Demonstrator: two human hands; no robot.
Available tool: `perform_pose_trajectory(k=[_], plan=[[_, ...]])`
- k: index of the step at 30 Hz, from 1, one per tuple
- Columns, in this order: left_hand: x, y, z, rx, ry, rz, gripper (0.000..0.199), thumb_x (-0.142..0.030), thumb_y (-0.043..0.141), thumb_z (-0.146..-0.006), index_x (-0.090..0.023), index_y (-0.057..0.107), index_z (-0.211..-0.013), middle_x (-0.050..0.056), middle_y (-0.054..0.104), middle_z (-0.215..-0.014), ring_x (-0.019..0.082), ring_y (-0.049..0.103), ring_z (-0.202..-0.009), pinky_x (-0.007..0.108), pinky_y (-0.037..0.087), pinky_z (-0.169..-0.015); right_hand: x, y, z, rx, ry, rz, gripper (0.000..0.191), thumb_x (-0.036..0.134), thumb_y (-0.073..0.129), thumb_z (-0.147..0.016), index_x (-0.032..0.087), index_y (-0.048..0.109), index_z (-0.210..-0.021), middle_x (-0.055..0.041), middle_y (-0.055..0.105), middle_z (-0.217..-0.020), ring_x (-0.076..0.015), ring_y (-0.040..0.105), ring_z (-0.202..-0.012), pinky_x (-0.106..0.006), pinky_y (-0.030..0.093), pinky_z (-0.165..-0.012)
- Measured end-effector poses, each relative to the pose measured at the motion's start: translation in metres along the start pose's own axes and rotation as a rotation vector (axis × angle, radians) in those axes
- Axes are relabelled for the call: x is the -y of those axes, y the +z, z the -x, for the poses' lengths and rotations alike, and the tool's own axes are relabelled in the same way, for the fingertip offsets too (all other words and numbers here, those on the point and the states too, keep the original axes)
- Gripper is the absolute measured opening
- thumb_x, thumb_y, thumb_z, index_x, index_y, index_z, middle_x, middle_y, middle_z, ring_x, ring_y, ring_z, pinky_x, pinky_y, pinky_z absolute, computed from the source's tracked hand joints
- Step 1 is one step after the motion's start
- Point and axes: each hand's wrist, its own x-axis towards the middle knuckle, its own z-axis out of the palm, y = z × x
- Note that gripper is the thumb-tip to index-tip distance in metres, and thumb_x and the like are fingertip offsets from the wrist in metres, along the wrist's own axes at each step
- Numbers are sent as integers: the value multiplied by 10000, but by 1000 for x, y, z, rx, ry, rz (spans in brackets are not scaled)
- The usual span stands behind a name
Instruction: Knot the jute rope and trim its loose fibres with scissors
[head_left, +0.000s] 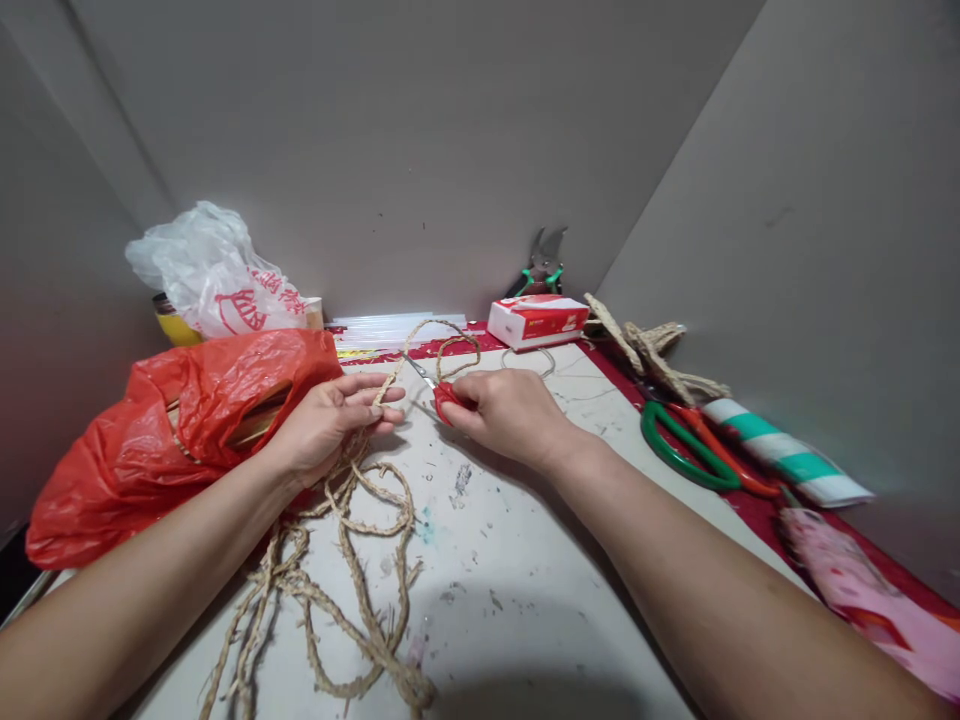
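Note:
My left hand pinches a braided straw rope between thumb and fingers, its other fingers stretched toward the right. My right hand is closed on the red handles of small scissors. The scissor blades point up and left and are apart, the upper tip close to the rope just beyond my left hand. From my left hand the rope arcs over the scissors in a loop. Below, more rope lies in loose, tangled loops on the white board, with a knot near the front edge.
A red plastic bag holding straw-coloured strips is at the left, with a white bag behind. A red-white box and pruning shears stand at the back. Green-handled scissors and a striped roll lie right. Grey walls enclose the table.

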Motion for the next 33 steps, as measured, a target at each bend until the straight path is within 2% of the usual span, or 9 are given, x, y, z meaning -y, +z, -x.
perform_pose_trajectory(k=[6, 11, 14, 16, 19, 22, 25, 29, 33], plan=[[6, 0, -1, -62, 51, -45, 236, -32, 681, -699, -113, 587, -900, 136, 711, -928, 165, 702, -686, 230, 571, -605, 4, -1, 2, -38, -129, -38, 319, 388, 495, -798, 174, 578, -576, -7, 567, -573, -106, 395, -517, -265, 206, -544], [4, 2, 0, -126, 20, -115, 254, -87, 674, -722, -139, 567, -946, 110, 716, -778, 120, 629, -505, 195, 495, -455, 5, -2, 3, -28, -144, -48, 297, 389, 512, -772, 175, 556, -571, -5, 560, -575, -110, 387, -531, -264, 197, -546], [3, 1, 0, -58, 15, -115, 203, -137, 673, -738, -131, 590, -924, 87, 696, -732, 32, 440, -365, 136, 326, -347, 5, -2, 2, 15, -142, -48, 288, 388, 508, -772, 179, 551, -578, -3, 560, -577, -111, 381, -534, -264, 192, -545], [3, -1, -1, 15, 0, -87, 150, -173, 680, -744, -117, 605, -862, 56, 658, -681, -1, 328, -344, 126, 221, -328, 4, -2, 2, 36, -120, -41, 294, 392, 499, -779, 181, 554, -582, -3, 556, -571, -109, 365, -521, -266, 187, -541], [2, -4, -3, 98, -50, -58, 132, -190, 690, -743, -100, 616, -805, 13, 586, -625, -14, 268, -356, 124, 154, -336, 2, 1, 2, 46, -63, -37, 301, 400, 498, -782, 184, 550, -579, 1, 544, -558, -107, 341, -505, -270, 179, -534], [1, -7, -4, 130, -91, -28, 95, -126, 676, -736, -85, 617, -797, 16, 573, -634, -14, 265, -374, 121, 140, -341, -1, 4, 1, 50, -14, -57, 310, 404, 504, -781, 187, 521, -560, 11, 528, -549, -102, 327, -498, -269, 173, -526], [1, -6, -5, 119, -108, 19, 61, -96, 625, -764, -80, 607, -820, 65, 626, -719, -1, 301, -393, 123, 176, -340, -3, 4, 1, 30, -8, -88, 327, 409, 503, -784, 186, 491, -545, 11, 526, -557, -101, 336, -507, -265, 178, -526], [2, -4, -4, 121, -96, 42, 127, -107, 607, -786, -117, 558, -903, 116, 677, -903, 26, 385, -447, 136, 269, -378, 0, 2, 2, 20, -71, -106, 321, 393, 512, -773, 182, 454, -537, 6, 513, -548, -100, 336, -514, -264, 193, -531], [0, -1, -1, 93, -55, 6, 168, -121, 623, -790, -155, 474, -860, 93, 689, -930, 30, 406, -464, 134, 283, -405, 3, 0, 3, 22, -125, -95, 292, 370, 520, -759, 181, 428, -557, 10, 499, -544, -97, 317, -513, -266, 194, -533]])
